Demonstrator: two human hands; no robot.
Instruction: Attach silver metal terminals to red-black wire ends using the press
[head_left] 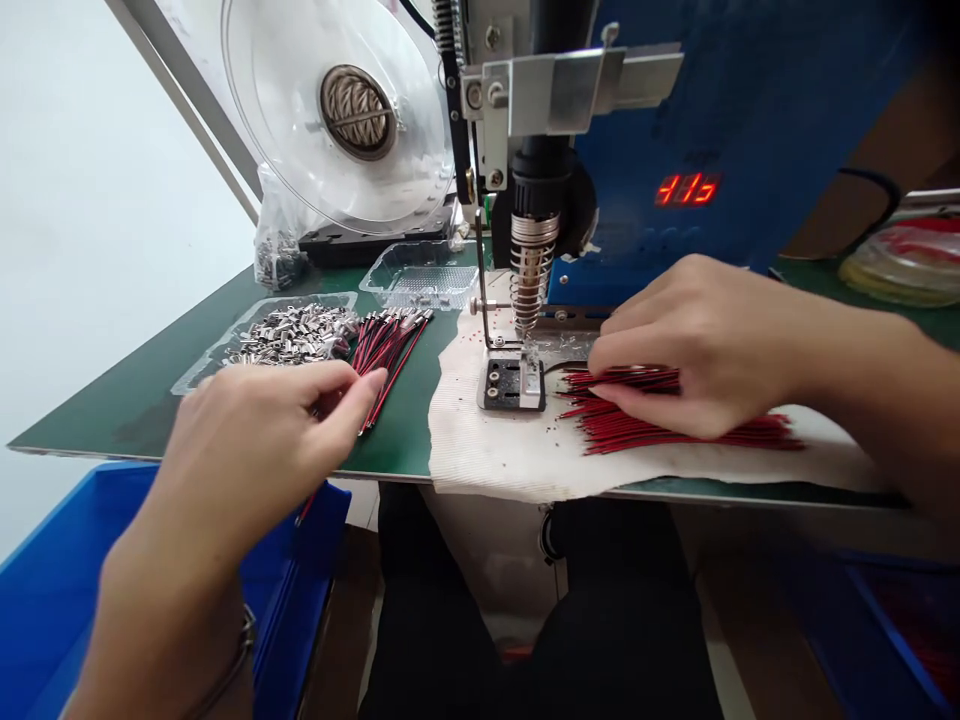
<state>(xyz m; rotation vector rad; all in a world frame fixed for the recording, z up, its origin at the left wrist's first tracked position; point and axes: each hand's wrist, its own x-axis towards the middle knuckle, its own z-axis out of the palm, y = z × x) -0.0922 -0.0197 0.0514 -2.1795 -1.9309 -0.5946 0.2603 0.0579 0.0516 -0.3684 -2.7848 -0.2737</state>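
Observation:
My left hand (277, 420) is closed in a pinch beside a bundle of red-and-black wires (386, 350) with small metal ends. A thin red-and-black wire (306, 508) trails out below this hand, past the table edge; its upper part is hidden by the fingers. My right hand (690, 350) pinches over a pile of red-and-black wires (697, 435) on a pale cloth. From its fingertips a dark wire (566, 366) reaches left to the small metal fixture (514, 382). Above that fixture stands the machine's spring-wrapped head (534, 265), apart from both hands.
A clear tray of small metal parts (292, 332) lies at the left, with another clear tray (424, 275) behind. A blue machine body (720, 120) with a red display rises at the back. Blue bins (75, 560) stand below the green table (112, 410).

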